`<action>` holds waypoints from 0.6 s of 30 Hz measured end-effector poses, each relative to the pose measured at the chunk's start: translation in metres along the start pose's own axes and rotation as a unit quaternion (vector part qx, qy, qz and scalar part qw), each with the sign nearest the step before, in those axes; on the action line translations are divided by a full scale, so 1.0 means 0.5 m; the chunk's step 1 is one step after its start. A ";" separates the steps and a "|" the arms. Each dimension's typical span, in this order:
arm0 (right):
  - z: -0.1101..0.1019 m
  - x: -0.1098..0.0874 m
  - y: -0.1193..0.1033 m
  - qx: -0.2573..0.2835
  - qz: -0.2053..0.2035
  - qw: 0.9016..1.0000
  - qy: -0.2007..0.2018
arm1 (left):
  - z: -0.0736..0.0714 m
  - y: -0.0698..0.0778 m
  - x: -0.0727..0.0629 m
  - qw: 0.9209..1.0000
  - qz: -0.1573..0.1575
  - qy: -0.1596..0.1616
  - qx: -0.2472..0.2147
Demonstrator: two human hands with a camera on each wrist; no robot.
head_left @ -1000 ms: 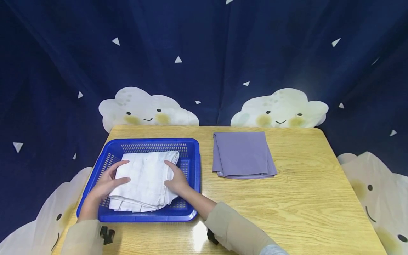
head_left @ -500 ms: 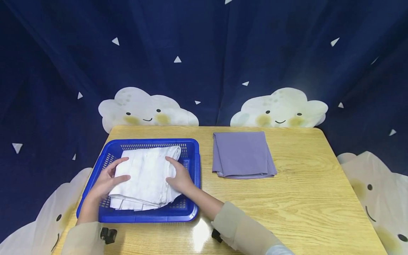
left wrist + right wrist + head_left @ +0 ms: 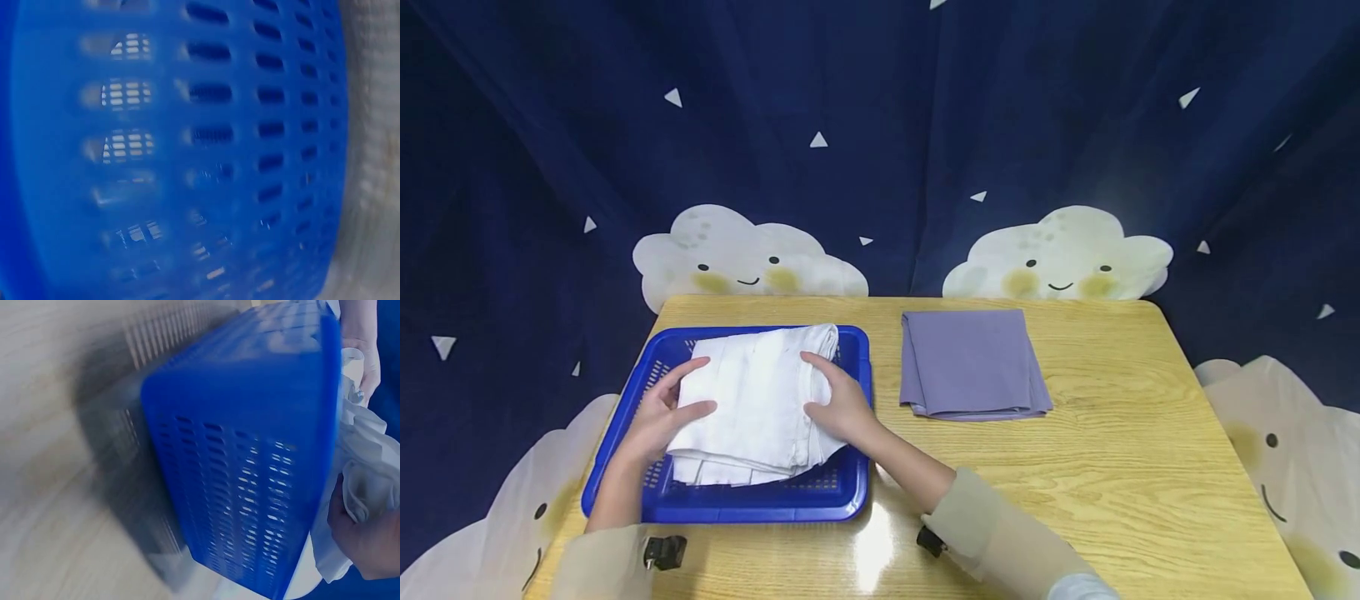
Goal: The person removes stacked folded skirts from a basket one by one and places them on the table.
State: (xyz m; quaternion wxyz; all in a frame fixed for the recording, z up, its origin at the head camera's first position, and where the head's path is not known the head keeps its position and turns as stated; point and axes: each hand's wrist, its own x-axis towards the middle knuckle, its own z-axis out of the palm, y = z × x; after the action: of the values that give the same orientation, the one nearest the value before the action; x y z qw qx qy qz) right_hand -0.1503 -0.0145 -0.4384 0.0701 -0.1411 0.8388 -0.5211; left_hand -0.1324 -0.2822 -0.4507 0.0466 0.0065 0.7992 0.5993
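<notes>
A folded white cloth (image 3: 748, 400) with several layers is gripped at both sides. My left hand (image 3: 655, 421) holds its left edge, thumb on top and fingers hidden underneath. My right hand (image 3: 844, 408) grips the right edge the same way. Beneath the cloth stands a blue plastic basket (image 3: 737, 515) with slotted walls; the cloth's far corner overlaps the back rim in the head view. In the right wrist view the rolled layers of the white cloth (image 3: 369, 487) show at the rim, pinched by my right hand (image 3: 369, 544). Only the basket wall (image 3: 62, 125) fills the left wrist view.
A folded purple cloth (image 3: 970, 362) lies right of the basket on the wooden table (image 3: 1120, 483). Behind the table hangs a dark blue curtain (image 3: 880, 150) with clouds and white triangles. Black wrist cameras sit by both sleeves.
Both hands have raised the white cloth and shifted it slightly right and toward the back of the basket. The basket and purple cloth have stayed in place.
</notes>
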 end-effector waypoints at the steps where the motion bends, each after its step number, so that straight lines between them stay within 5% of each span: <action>1: -0.006 -0.001 -0.002 0.002 -0.004 1.000 0.002 | 0.004 0.004 0.000 1.000 0.000 0.001 -0.007; 12: -0.064 -0.013 -0.013 0.028 0.003 1.000 0.006 | 0.041 0.045 0.005 0.993 0.054 0.002 -0.102; 18: -0.097 -0.021 -0.015 0.044 0.019 0.999 0.005 | 0.065 0.068 0.006 0.991 0.067 0.005 -0.112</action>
State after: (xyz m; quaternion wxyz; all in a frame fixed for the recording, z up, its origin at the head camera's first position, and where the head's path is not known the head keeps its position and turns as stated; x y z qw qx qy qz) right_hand -0.1519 0.0270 -0.4102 0.0818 -0.1188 0.8179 -0.5570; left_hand -0.1341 -0.2415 -0.4272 0.0025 0.0519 0.7249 0.6869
